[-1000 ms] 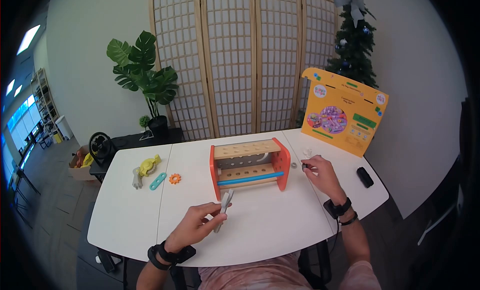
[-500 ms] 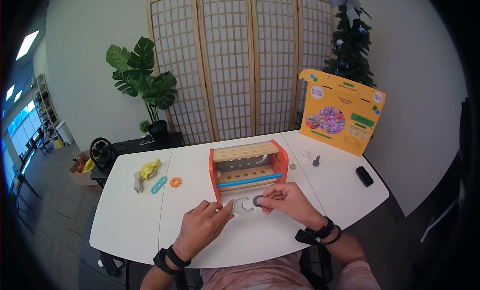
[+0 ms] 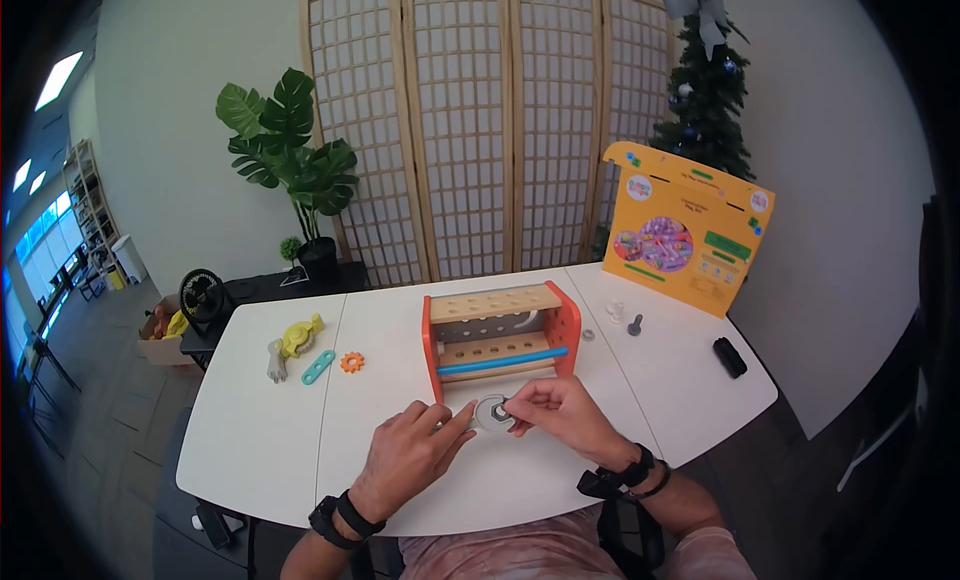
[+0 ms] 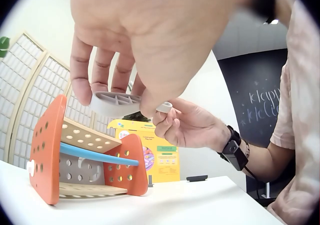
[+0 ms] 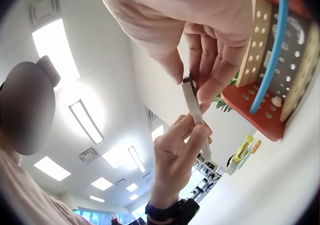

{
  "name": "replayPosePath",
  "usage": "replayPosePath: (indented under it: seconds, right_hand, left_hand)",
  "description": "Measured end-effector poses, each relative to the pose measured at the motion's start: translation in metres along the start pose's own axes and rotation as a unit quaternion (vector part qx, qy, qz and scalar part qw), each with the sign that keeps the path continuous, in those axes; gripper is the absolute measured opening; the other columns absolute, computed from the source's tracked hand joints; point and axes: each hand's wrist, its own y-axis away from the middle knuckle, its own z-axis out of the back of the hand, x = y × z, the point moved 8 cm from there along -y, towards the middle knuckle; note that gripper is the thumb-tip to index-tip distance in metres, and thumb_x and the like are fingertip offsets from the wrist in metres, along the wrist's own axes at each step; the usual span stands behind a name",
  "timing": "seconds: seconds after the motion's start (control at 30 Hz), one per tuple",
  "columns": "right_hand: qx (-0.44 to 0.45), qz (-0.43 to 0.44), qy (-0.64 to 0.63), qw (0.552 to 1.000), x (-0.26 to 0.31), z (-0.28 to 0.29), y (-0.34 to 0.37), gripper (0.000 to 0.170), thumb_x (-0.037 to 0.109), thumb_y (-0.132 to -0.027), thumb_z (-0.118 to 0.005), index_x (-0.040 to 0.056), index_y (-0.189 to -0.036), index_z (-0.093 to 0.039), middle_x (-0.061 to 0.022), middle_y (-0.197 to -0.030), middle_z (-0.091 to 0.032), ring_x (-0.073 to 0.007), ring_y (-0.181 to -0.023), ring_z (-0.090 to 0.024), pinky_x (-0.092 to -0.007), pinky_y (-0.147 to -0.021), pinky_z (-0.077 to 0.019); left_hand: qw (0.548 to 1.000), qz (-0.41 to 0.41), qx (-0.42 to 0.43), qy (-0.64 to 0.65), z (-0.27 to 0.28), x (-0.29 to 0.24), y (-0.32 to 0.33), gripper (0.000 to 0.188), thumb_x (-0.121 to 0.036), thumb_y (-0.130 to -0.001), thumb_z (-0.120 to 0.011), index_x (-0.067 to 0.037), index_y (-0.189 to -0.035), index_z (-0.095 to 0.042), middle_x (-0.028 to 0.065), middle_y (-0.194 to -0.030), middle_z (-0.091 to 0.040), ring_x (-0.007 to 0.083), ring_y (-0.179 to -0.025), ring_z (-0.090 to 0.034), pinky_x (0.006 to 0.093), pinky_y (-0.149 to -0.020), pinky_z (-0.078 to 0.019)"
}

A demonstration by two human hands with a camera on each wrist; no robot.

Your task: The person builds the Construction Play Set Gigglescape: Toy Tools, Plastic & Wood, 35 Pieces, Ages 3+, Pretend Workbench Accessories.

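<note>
Behind the white table [image 3: 250,430], a folding screen [image 3: 455,130] spans the back, with a yellow box [image 3: 690,230] standing towards the right. Off the tabletop, in front of the red-sided frame [image 3: 567,330], both hands meet at a grey wrench [image 3: 481,414]. Its long axis runs roughly sideways across the person's front, from the left hand [image 3: 415,455] to the right hand [image 3: 570,420], with the head at the right-hand end. The left hand pinches the wrench between thumb and fingers, well back from the head; the right hand is the nearer one to the head. Between its thumb and fingertips the right hand pinches a dark nut [image 3: 502,412], which lies at the head, on the side facing that hand. Seen from the right wrist, the wrench is edge-on, a narrow strip between the two hands, with the nut at its upper end. Whether the nut sits fully within the head cannot be told, as the fingers cover part of it. Beyond the right hand, a bolt [image 3: 635,325] stands on the table; an orange gear [image 3: 352,362] and a blue link [image 3: 318,367] lie beside each other, left of the frame.
</note>
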Motion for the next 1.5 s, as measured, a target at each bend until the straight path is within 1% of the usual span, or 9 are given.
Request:
replayPosePath:
  seconds: [0.27, 0.4, 0.5, 0.87, 0.93, 0.97, 1.03, 1.13, 1.5]
  right_hand:
    - [0.029, 0.028, -0.043, 0.998, 0.015, -0.006, 0.006, 0.025, 0.018, -0.113, -0.066, -0.0050, -0.117, -0.077, -0.0086, -0.101, -0.079, -0.0135, -0.090, -0.077, -0.0286, -0.083, -0.0639]
    - [0.012, 0.072, -0.024, 0.997, 0.020, -0.006, 0.005, 0.021, 0.015, -0.110, -0.072, -0.0040, -0.103, -0.077, -0.0084, -0.089, -0.078, -0.0120, -0.080, -0.075, -0.0260, -0.071, -0.0613]
    - [-0.007, 0.068, -0.018, 0.997, 0.019, -0.003, 0.004, 0.023, 0.014, -0.108, -0.075, -0.0033, -0.093, -0.076, -0.0079, -0.081, -0.077, -0.0115, -0.072, -0.073, -0.0245, -0.063, -0.0586]
    - [-0.141, 0.132, 0.016, 0.981, 0.030, 0.047, -0.005, 0.023, 0.012, -0.107, -0.074, -0.0013, -0.088, -0.074, -0.0060, -0.080, -0.075, -0.0098, -0.067, -0.070, -0.0247, -0.059, -0.0552]
    - [-0.338, 0.292, 0.278, 0.850, 0.059, 0.079, 0.000, 0.018, 0.015, -0.104, -0.077, -0.0023, -0.104, -0.077, -0.0055, -0.083, -0.076, -0.0140, -0.071, -0.071, -0.0281, -0.066, -0.0584]
    - [-0.338, 0.293, 0.279, 0.850, 0.060, 0.087, -0.007, 0.018, 0.015, -0.104, -0.077, -0.0023, -0.104, -0.077, -0.0055, -0.083, -0.076, -0.0140, -0.071, -0.071, -0.0281, -0.066, -0.0584]
    - [-0.414, 0.334, 0.391, 0.751, 0.073, 0.096, -0.009, 0.028, 0.015, -0.104, -0.074, -0.0016, -0.127, -0.075, -0.0094, -0.093, -0.079, -0.0257, -0.079, -0.076, -0.0345, -0.080, -0.0639]
    - [-0.320, 0.229, 0.379, 0.838, 0.036, 0.120, -0.036, 0.038, 0.013, -0.106, -0.071, -0.0001, -0.142, -0.070, -0.0168, -0.104, -0.082, -0.0314, -0.096, -0.081, -0.0381, -0.088, -0.0661]
    - [-0.273, 0.144, 0.343, 0.887, 0.027, 0.110, -0.048, 0.042, 0.019, -0.108, -0.068, 0.0017, -0.147, -0.067, -0.0273, -0.110, -0.080, -0.0366, -0.099, -0.082, -0.0411, -0.089, -0.0665]
  left_hand:
    - [0.984, 0.038, 0.010, 0.174, -0.015, 0.007, 0.005, 0.034, -0.022, -0.102, -0.079, -0.009, -0.133, -0.075, 0.0067, -0.094, -0.067, 0.0248, -0.083, -0.069, 0.0352, -0.070, -0.0586]
    - [0.894, 0.102, 0.123, 0.418, -0.047, 0.003, 0.013, 0.024, -0.014, -0.108, -0.071, 0.001, -0.126, -0.074, 0.0136, -0.103, -0.072, 0.0288, -0.085, -0.072, 0.0345, -0.071, -0.0597]
    - [0.813, 0.140, 0.178, 0.537, -0.059, -0.006, 0.016, 0.026, -0.017, -0.116, -0.060, 0.002, -0.126, -0.074, 0.0102, -0.112, -0.077, 0.0135, -0.101, -0.072, 0.0321, -0.080, -0.0640]
    - [0.646, 0.241, 0.244, 0.682, -0.071, -0.011, 0.021, 0.048, -0.032, -0.121, -0.046, -0.003, -0.159, -0.055, 0.0052, -0.120, -0.073, 0.0157, -0.112, -0.073, 0.0349, -0.097, -0.0638]
    - [0.641, 0.247, 0.240, 0.685, -0.073, -0.009, 0.022, 0.050, -0.033, -0.122, -0.044, -0.001, -0.159, -0.054, 0.0068, -0.120, -0.073, 0.0185, -0.112, -0.074, 0.0373, -0.096, -0.0652]
    - [0.624, 0.255, 0.232, 0.701, -0.075, -0.007, 0.023, 0.051, -0.033, -0.122, -0.044, -0.001, -0.160, -0.053, 0.0069, -0.119, -0.072, 0.0189, -0.112, -0.074, 0.0387, -0.096, -0.0657]
    - [0.609, 0.261, 0.220, 0.716, -0.078, -0.002, 0.023, 0.051, -0.033, -0.122, -0.044, -0.001, -0.160, -0.052, 0.0069, -0.118, -0.072, 0.0193, -0.111, -0.074, 0.0400, -0.096, -0.0663]
    - [0.588, 0.270, 0.220, 0.730, -0.082, 0.003, 0.024, 0.050, -0.033, -0.122, -0.042, -0.004, -0.162, -0.052, 0.0053, -0.121, -0.071, 0.0163, -0.115, -0.072, 0.0367, -0.097, -0.0653]
    - [0.536, 0.309, 0.200, 0.759, -0.114, 0.023, -0.002, 0.051, -0.036, -0.121, -0.044, -0.002, -0.159, -0.053, 0.0050, -0.119, -0.071, 0.0160, -0.110, -0.072, 0.0370, -0.097, -0.0655]
